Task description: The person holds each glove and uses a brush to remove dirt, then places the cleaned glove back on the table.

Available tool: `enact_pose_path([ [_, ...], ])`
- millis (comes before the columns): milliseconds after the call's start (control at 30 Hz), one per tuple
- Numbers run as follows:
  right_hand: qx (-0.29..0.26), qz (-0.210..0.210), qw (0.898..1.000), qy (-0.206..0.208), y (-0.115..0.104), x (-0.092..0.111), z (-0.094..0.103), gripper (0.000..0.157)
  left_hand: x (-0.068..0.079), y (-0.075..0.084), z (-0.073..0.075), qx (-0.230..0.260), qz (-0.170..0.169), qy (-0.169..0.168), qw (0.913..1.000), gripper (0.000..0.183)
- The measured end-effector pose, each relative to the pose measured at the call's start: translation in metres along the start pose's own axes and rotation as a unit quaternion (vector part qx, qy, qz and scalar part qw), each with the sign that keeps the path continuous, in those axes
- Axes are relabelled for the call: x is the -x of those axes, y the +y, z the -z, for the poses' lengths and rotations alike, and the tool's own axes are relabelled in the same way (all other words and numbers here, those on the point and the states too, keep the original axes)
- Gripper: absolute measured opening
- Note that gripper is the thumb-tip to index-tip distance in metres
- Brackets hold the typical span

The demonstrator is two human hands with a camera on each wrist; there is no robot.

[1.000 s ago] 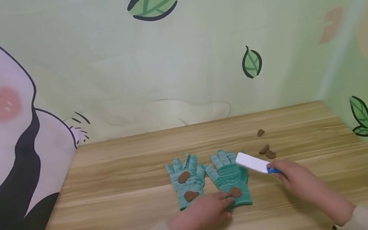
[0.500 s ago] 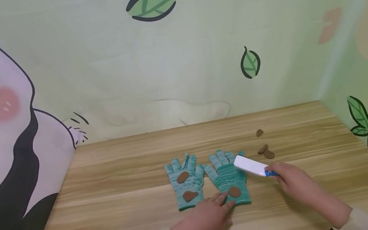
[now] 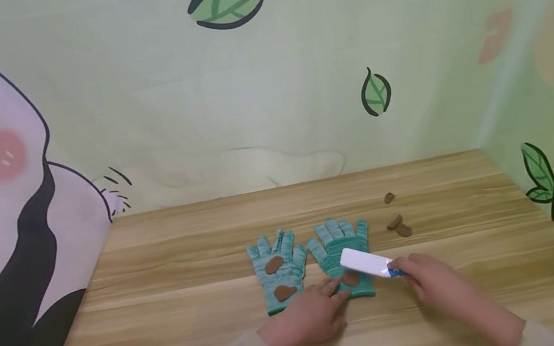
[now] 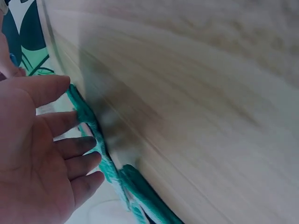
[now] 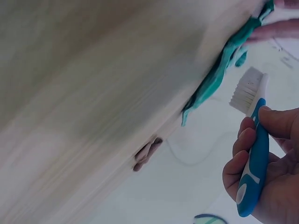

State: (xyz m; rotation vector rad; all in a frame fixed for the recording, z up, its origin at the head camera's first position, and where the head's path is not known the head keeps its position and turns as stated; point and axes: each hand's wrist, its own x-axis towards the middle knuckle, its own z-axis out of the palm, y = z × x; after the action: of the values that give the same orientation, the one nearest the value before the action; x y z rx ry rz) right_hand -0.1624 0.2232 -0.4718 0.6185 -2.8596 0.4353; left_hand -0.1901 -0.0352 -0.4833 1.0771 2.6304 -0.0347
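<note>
Two green knitted gloves lie side by side on the wooden table, fingers pointing away. Two brown patches mark the left glove. On the right glove a brown patch near the cuff is partly covered by the brush. My left hand rests its outstretched fingers on the right glove's cuff, beside that patch. My right hand grips the blue-and-white handle of a scrubbing brush. The brush's white head is over the right glove, bristles down; contact with the fabric cannot be told.
Several brown pieces lie on the table to the right of the gloves, one of them farther back. Behind the table's far edge stands a pale green backdrop with a painted panda and leaves.
The brush has moved left and towards me, from the right glove's finger side to above its brown patch. The right glove has slid slightly away from me. My left fingers stay at its cuff.
</note>
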Motion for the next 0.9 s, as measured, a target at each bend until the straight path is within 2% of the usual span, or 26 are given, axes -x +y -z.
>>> enact_pose_path([
  [233, -0.003, 0.000, 0.999, -0.046, -0.009, 0.008, -0.009, 0.020, -0.003, 0.002, -0.002, -0.003, 0.013, -0.010, 0.9999, 0.053],
  [433, 0.024, 0.007, 1.000, -0.011, -0.008, 0.011, -0.013, 0.027, -0.002, 0.001, -0.001, 0.004, 0.012, -0.019, 0.9997, 0.050],
  [633, 0.039, -0.017, 0.999, 0.000, -0.008, 0.009, -0.014, 0.027, -0.001, 0.003, -0.003, -0.025, 0.025, -0.025, 0.9991, 0.052],
  [800, 0.038, -0.052, 0.998, 0.024, -0.004, 0.006, -0.012, 0.026, 0.001, 0.007, -0.007, -0.044, 0.038, -0.029, 0.9979, 0.065],
  [900, 0.032, -0.066, 0.997, 0.019, -0.006, 0.005, -0.009, 0.029, 0.004, 0.007, -0.008, -0.040, 0.039, -0.028, 0.9980, 0.073],
])
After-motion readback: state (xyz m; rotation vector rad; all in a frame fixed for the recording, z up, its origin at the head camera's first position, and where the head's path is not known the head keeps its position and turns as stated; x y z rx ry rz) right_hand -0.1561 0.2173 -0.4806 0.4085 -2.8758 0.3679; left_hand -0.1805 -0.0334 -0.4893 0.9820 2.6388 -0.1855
